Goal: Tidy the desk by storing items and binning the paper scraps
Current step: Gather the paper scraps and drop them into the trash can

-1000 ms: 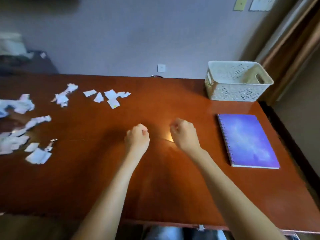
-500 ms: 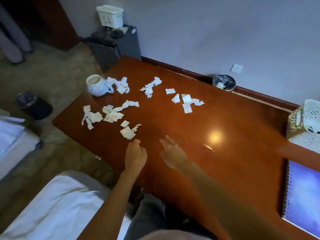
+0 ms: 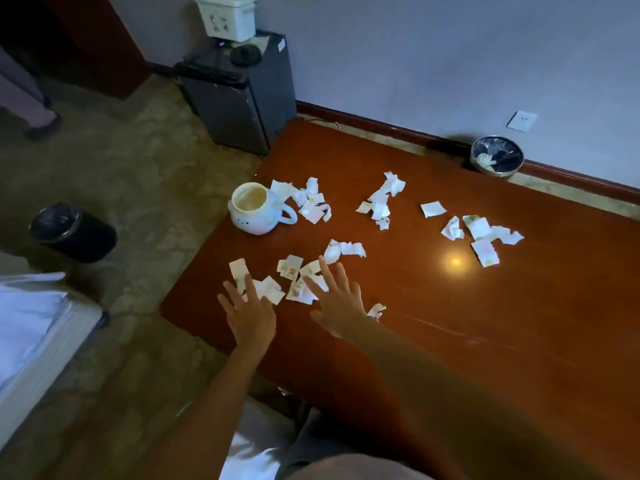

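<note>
Torn white paper scraps lie in several clusters on the brown wooden desk (image 3: 450, 341): a near cluster (image 3: 294, 275) at the desk's left end, one beside the mug (image 3: 311, 202), one in the middle (image 3: 381, 199) and one to the right (image 3: 485, 237). A white mug (image 3: 254, 211) stands at the left edge. My left hand (image 3: 251, 313) is spread flat with its fingertips over the near scraps. My right hand (image 3: 341, 303) is also spread, fingers over the same cluster. Neither hand holds anything.
A black bin (image 3: 497, 159) sits on the floor by the wall behind the desk. Another dark bin (image 3: 71, 232) stands on the floor at left. A small dark fridge (image 3: 239, 98) carries a white box (image 3: 227, 15). A white bed (image 3: 31, 337) is at lower left.
My view has swung left, away from the basket and purple notebook. Both hands have opened from fists and moved forward and left onto the near paper scraps.
</note>
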{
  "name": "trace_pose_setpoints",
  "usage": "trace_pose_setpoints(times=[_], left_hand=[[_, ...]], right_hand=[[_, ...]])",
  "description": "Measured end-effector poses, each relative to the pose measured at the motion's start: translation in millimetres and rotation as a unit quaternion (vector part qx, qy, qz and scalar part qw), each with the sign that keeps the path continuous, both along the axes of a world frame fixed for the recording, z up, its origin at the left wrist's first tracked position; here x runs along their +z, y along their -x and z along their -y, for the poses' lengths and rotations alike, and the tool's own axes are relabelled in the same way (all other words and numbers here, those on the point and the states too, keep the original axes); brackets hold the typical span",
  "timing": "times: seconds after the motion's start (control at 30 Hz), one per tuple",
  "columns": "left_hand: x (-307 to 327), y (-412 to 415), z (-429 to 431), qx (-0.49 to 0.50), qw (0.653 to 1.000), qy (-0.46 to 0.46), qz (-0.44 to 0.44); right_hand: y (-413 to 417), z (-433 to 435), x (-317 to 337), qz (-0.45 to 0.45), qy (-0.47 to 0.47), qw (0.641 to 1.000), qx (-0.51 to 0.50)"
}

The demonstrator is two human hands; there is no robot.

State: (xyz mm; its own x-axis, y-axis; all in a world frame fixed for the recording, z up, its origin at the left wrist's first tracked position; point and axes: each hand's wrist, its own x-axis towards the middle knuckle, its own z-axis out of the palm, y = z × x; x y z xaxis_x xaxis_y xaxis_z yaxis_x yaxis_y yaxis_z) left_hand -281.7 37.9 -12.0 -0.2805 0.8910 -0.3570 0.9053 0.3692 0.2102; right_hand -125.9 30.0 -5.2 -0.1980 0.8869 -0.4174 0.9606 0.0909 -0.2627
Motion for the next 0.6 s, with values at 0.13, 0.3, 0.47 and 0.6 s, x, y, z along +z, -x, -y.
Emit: trace_pose_setpoints(times=[0.13,0.3,0.47,0.6], left_hand=[[-35,40,-37,-0.101,0.993,0.014,-0.054],[-51,44,-39,-0.129,0.991,0.026,-0.034],[-53,10,-21,-0.225,0.974,-0.026,-0.001],[-53,-42,-8,-0.27,0.962,-0.026,0.025]], right_hand=[[15,-36,-17,0.039,-0.01,0.999,0.009],[12,-47,-42,0.05,0.008,0.998,0.03],[-11,-18,-49,0.052,-0.018,0.998,0.029],[-47,23,-54,0.079,-0.07,0.994,-0.018]])
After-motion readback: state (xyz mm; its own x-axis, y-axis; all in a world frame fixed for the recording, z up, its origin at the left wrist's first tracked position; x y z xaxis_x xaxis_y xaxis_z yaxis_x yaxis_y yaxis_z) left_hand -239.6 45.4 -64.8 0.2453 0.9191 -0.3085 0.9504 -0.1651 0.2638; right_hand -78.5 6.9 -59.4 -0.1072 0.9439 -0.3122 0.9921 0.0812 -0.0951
